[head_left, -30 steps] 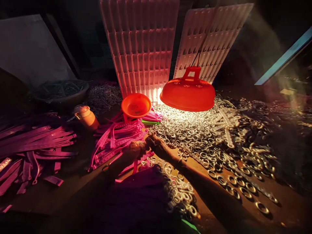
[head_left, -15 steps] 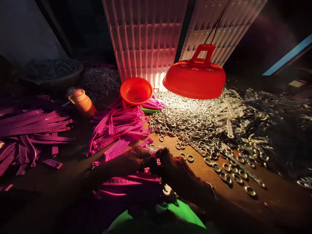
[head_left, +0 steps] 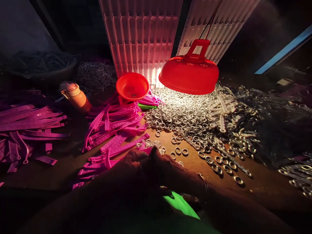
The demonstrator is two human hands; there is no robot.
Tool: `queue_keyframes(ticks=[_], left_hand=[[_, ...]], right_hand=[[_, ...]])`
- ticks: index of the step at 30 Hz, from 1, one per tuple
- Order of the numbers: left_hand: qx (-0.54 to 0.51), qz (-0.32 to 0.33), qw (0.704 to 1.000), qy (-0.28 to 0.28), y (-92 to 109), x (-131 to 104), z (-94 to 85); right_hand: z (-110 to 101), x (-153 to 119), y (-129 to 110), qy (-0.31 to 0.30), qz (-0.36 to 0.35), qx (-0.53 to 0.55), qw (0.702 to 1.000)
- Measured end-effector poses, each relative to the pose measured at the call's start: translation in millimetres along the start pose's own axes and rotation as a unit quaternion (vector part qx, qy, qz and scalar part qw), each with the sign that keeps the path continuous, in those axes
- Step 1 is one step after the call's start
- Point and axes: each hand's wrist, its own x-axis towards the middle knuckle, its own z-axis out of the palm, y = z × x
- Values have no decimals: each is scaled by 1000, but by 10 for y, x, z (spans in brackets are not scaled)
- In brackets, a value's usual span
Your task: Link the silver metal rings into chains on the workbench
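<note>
Two ribbed white plastic grid panels [head_left: 141,35] lean upright at the back of my bench, each moulded into rows of small rectangular cells. Below them spreads the widest thing here, a heap of shiny metal rings [head_left: 195,120], round and flat, far too many to count, thinning towards me into single loose rings on the bare brown board. To my far left lies a dim spread of flat purple straps [head_left: 29,120]; a second, brighter tangle of pink plastic straps [head_left: 114,130] lies in the middle, long and narrow with bumpy notched faces, its near end reaching my hands. Again I cannot count them. One smooth red dome lamp shade [head_left: 188,76] hangs on a cord over the rings and lights them from above. One dark round basin [head_left: 41,66] sits in shadow at the back left. One glossy orange bowl [head_left: 132,86] stands at the foot of the panels, with one stubby orange bottle [head_left: 74,96] to its left and one small green stick [head_left: 147,106] just beside the bowl.

My left hand [head_left: 133,162] and right hand [head_left: 170,169] are pressed together at the fingertips, just at the end of the pink straps. They are in deep shadow, so I cannot tell whether my fingers are pinching something or what lies between them. A thin bangle [head_left: 204,182] circles my right wrist.
</note>
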Motion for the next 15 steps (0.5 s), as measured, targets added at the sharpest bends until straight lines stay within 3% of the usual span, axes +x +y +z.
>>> queue_keyframes(ticks=[3,8,12,15], left_hand=[[-27,-9,1000,1,-4,26,-19],[54,14,998,-21,68,109,-48],[184,26,982,-40,206,49,-179],[335,21,942,19,351,-132,-306]], right_hand=[[-47,56,21,-20,-18,-61,998],[-191,182,3,-33,-56,-94,993],[-236,236,-3,-36,-70,-89,993],[-210,212,20,-39,-71,-125,989]])
